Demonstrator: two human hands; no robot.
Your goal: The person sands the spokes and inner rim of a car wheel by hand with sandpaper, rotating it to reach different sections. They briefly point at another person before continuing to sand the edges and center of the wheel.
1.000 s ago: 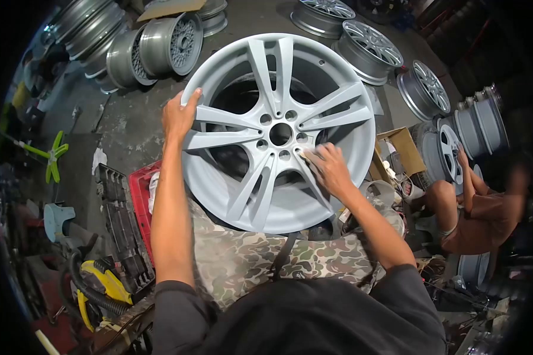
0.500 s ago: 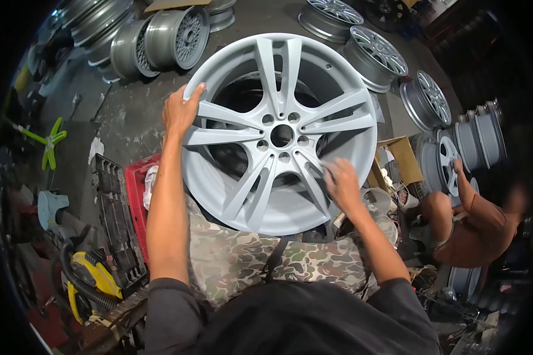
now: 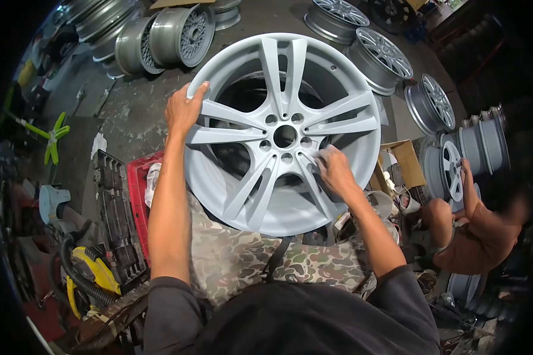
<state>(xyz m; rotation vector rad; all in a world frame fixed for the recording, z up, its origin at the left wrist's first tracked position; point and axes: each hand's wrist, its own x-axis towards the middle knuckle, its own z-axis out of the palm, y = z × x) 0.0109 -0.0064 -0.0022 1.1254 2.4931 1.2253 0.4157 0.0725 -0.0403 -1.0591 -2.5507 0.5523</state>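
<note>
Head view: the wheel (image 3: 266, 204) fills the centre of the frame, the left hand (image 3: 185, 109) gripping its rim at left, thumb on top, the right hand (image 3: 337, 170) curled over a lower-right spoke, its pinch unclear, with more rims (image 3: 384, 56) upper right.

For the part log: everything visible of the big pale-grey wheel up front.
Large pale-grey wheel, apparently metal, matte, tyreless. Five spoke pairs, round centre bore, five bolt holes around it, one small hole upper right. Face to camera, just beyond the green-brown camouflage cloth. Left hand grips its left edge; right hand, blurred, is at the lower-right spokes, contact unclear.
</note>
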